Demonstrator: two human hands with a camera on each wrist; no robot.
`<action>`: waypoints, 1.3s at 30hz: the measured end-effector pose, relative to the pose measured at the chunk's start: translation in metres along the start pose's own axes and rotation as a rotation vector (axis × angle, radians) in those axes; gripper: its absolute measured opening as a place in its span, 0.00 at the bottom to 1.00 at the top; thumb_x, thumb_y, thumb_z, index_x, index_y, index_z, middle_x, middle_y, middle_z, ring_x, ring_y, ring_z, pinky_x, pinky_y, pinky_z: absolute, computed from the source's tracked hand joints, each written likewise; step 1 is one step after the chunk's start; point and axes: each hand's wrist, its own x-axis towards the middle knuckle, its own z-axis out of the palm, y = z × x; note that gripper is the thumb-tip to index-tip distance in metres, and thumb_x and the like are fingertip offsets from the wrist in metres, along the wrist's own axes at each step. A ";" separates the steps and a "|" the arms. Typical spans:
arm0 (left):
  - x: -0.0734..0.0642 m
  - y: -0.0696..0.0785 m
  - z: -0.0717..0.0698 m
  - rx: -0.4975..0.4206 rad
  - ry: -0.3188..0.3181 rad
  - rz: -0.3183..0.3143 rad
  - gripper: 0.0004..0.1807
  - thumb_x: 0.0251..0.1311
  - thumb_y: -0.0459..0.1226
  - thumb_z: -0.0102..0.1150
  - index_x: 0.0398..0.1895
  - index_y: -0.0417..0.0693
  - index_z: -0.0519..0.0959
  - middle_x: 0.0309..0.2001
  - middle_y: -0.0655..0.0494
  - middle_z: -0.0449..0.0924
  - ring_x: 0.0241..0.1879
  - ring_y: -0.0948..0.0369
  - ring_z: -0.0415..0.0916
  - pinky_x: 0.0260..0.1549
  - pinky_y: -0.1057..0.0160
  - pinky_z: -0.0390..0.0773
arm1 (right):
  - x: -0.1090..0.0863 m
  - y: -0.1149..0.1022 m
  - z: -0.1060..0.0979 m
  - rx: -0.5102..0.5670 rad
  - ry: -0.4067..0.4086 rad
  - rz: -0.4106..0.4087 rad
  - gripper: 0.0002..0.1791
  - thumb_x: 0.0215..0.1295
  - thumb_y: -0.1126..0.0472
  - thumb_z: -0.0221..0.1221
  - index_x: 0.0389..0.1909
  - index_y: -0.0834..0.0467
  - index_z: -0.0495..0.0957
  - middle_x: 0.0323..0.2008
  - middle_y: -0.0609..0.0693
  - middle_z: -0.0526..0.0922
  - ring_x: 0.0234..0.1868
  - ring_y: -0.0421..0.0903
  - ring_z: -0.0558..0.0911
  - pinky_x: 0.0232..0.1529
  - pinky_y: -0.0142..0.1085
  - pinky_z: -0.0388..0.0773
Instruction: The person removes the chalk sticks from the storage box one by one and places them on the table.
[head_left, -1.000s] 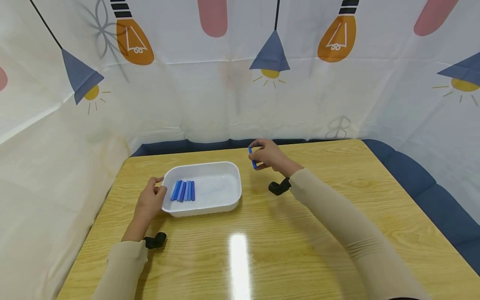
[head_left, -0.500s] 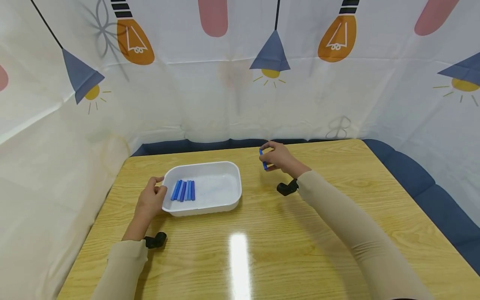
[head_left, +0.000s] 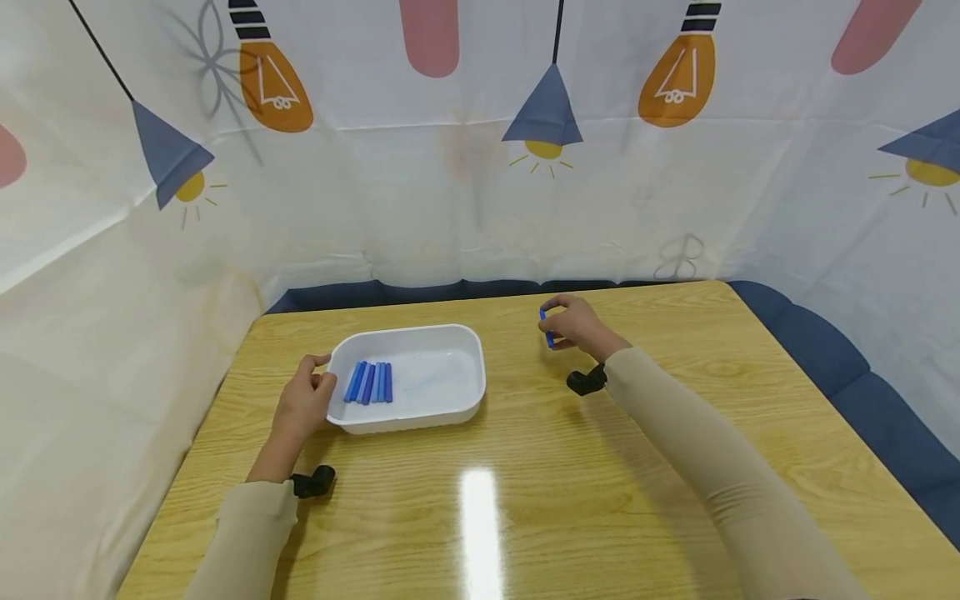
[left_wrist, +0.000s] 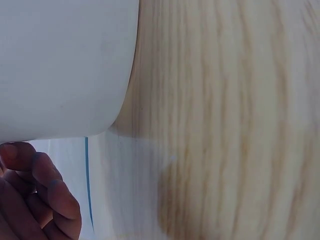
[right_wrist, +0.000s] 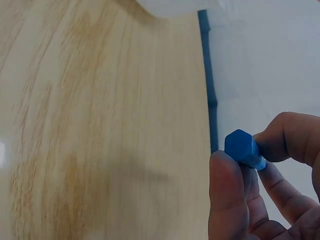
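A white tray point(head_left: 431, 417) stands on the table, with several blue sticks point(head_left: 378, 383) lying side by side in its left part. My left hand point(head_left: 303, 404) holds the tray's left end; curled fingers point(left_wrist: 62, 200) lie against its outer wall in the left wrist view. Right of the tray, my right hand point(head_left: 577, 325) pinches one blue stick point(head_left: 549, 333) above the table, between thumb and fingertips. The right wrist view shows this stick point(right_wrist: 241, 145) end on, with a six-sided end. The left thumb's contact with the rim is too small to make out.
The wooden table point(head_left: 420, 517) extends around the tray on all sides. Behind it hangs a white curtain point(head_left: 420, 200) printed with lamps and bulbs. Dark blue padding point(head_left: 802, 333) runs along the back and right edges. A black wrist camera point(head_left: 587, 381) sits under each wrist.
My right hand has moved right, away from the tray, and slightly toward me, still pinching the blue stick. The left hand, the tray and the sticks inside have stayed in place.
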 end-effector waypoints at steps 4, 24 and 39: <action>-0.001 0.000 0.001 -0.001 -0.002 -0.009 0.28 0.69 0.47 0.37 0.70 0.52 0.59 0.41 0.44 0.72 0.40 0.51 0.69 0.31 0.63 0.69 | 0.002 0.009 -0.003 -0.011 0.019 0.023 0.28 0.63 0.63 0.57 0.66 0.59 0.66 0.46 0.58 0.73 0.35 0.47 0.79 0.40 0.42 0.82; -0.001 0.002 0.002 0.001 -0.021 -0.026 0.28 0.69 0.47 0.36 0.71 0.52 0.58 0.46 0.41 0.71 0.43 0.50 0.69 0.34 0.62 0.70 | 0.015 0.042 -0.005 -0.059 0.082 0.084 0.27 0.61 0.64 0.58 0.63 0.59 0.70 0.46 0.60 0.77 0.29 0.45 0.81 0.35 0.38 0.83; 0.000 0.002 0.000 0.011 -0.008 -0.019 0.28 0.69 0.47 0.36 0.71 0.52 0.58 0.40 0.44 0.70 0.40 0.52 0.69 0.30 0.63 0.69 | 0.018 0.046 -0.003 -0.146 0.096 0.072 0.26 0.62 0.62 0.58 0.62 0.58 0.72 0.56 0.62 0.74 0.34 0.45 0.81 0.33 0.35 0.81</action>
